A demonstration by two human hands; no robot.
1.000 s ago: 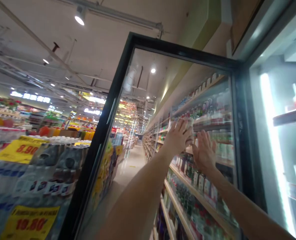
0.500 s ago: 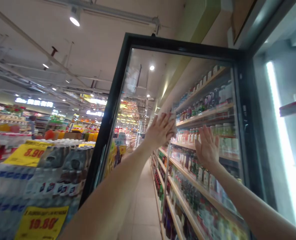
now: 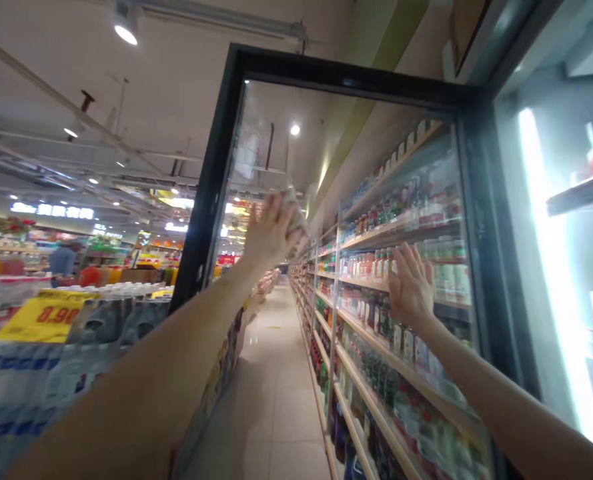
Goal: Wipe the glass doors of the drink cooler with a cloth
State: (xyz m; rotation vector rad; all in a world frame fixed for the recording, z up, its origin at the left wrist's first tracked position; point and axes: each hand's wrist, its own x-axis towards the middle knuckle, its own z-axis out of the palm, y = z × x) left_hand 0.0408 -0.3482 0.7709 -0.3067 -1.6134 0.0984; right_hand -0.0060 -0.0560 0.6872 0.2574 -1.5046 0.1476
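Note:
A glass fridge door with a black frame (image 3: 210,180) stands swung open in front of me. My left hand (image 3: 269,233) is raised against the glass and presses a pale crumpled cloth (image 3: 293,212) to it, fingers closed over the wad. My right hand (image 3: 410,290) lies flat on the glass further right, near the hinge side, with its fingers spread and nothing in it. Both forearms reach up from the bottom of the view.
Shelves of bottles (image 3: 376,267) and a tiled aisle (image 3: 276,373) show through the glass. Stacked bottle packs with a yellow price sign (image 3: 43,317) stand on the left. The lit fridge interior (image 3: 566,267) is on the right. A person in blue (image 3: 62,259) stands far off.
My left hand has slid the cloth up and to the left across the glass. My right hand has stayed flat in nearly the same spot.

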